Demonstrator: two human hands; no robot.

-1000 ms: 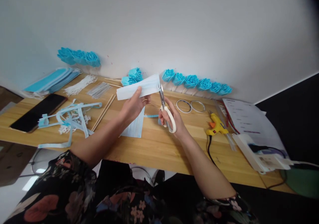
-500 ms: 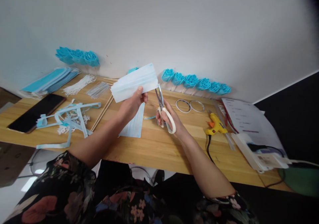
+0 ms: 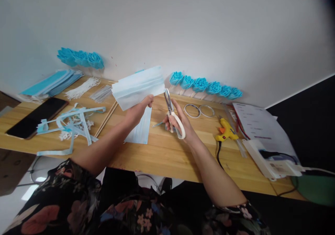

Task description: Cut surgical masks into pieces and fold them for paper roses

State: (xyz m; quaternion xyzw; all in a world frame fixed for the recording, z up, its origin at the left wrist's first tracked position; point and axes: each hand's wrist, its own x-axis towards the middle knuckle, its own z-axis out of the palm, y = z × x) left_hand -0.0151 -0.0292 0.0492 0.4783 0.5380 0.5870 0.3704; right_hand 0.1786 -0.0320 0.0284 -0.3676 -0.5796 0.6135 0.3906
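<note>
My left hand (image 3: 142, 108) pinches a pale blue face mask sheet (image 3: 138, 86) along its lower edge, raised over the table. White-handled scissors (image 3: 177, 124) are in my right hand (image 3: 184, 123), blades pointing up at the sheet's right corner. Whether the blades touch the sheet I cannot tell. Below the hands, another pale blue mask (image 3: 140, 130) lies flat on the wood, partly covered by my left forearm. A thin blue strip (image 3: 157, 124) shows beside my right fingers.
Cut blue strips (image 3: 83, 123), a phone (image 3: 36, 118), sticks (image 3: 106, 120) and stacked masks (image 3: 52, 83) lie left. Blue fabric flowers (image 3: 200, 84) line the wall. Right are tape rings (image 3: 192, 111), a yellow glue gun (image 3: 227, 130) and a power strip (image 3: 273, 163).
My left hand has shifted slightly left and turned, tilting the mask sheet. The scissors stay in my right hand, almost in the same place.
</note>
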